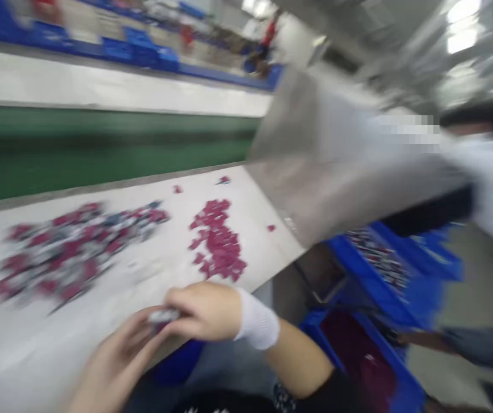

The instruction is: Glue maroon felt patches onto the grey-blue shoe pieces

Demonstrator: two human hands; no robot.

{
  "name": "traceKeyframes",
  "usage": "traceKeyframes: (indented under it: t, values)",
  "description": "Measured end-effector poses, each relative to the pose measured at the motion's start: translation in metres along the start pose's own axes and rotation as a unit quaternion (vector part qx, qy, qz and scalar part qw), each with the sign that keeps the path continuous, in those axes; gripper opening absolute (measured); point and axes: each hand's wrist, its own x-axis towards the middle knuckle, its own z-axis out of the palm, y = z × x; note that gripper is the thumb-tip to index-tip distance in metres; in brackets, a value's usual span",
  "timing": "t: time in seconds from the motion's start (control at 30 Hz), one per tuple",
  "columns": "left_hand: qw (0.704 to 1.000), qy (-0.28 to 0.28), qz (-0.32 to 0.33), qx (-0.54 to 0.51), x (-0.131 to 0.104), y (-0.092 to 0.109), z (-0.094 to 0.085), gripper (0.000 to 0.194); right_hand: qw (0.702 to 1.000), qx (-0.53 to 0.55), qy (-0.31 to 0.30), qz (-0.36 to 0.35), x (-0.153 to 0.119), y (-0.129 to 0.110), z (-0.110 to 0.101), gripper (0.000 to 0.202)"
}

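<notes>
Near the front edge of the white table [9,338], my left hand [119,350] and my right hand [203,312] meet. Between their fingers is a small grey-and-pink piece [164,315], pinched by both; its details are blurred. My right wrist wears a white band. Beyond my left hand lies a loose pile of pink-and-grey pieces [72,246]. Past my right hand is a heap of small dark-pink pieces [220,244]. A few single pieces lie apart from the heaps.
A green conveyor belt [100,152] runs behind the table. At the right stands a large grey panel [315,166]. Below it are a blue bin with mixed pieces [427,301] and a blue bin with dark-red contents [405,396]. A person in white is blurred at far right.
</notes>
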Motion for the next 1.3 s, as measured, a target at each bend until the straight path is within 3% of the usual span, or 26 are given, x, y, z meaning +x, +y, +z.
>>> traceKeyframes:
  t: [0.07, 0.17, 0.3, 0.43, 0.67, 0.83, 1.03, 1.17, 1.3]
  values:
    - [0.999, -0.037, -0.019, 0.028, -0.037, -0.001, -0.02, 0.03, 1.0, 0.002, 0.01, -0.01, 0.001, 0.004, 0.009, 0.023]
    - [0.999, -0.041, -0.01, 0.012, -0.054, -0.004, -0.027, 0.025, 0.998, 0.009, -0.029, -0.057, 0.013, 0.016, 0.022, 0.029]
    - [0.998, -0.003, -0.021, -0.058, -0.05, -0.016, -0.028, 0.019, 0.994, -0.03, -0.049, -0.094, 0.022, 0.022, 0.03, 0.031]
    - [0.999, 0.031, 0.001, -0.037, -0.053, -0.02, -0.027, 0.019, 0.992, -0.039, -0.068, -0.103, 0.026, 0.019, 0.027, 0.036]
    - [0.998, -0.053, -0.002, -0.043, -0.052, -0.02, -0.048, 0.02, 0.988, 0.017, -0.102, -0.119, 0.035, 0.019, 0.021, 0.033]
    - [0.998, -0.039, 0.027, -0.03, -0.052, -0.019, -0.048, 0.02, 0.986, 0.031, -0.097, -0.131, 0.036, 0.022, 0.022, 0.038]
    - [0.996, -0.062, -0.034, -0.062, -0.047, -0.023, -0.043, 0.023, 0.988, 0.005, -0.083, -0.13, 0.038, 0.028, 0.025, 0.039]
    - [0.998, -0.064, -0.02, -0.02, -0.044, -0.023, -0.044, 0.02, 0.989, -0.029, -0.068, -0.128, 0.033, 0.025, 0.029, 0.037]
    - [0.995, -0.057, -0.035, -0.079, -0.047, -0.021, -0.04, 0.019, 0.988, -0.046, -0.065, -0.131, 0.026, 0.021, 0.029, 0.032]
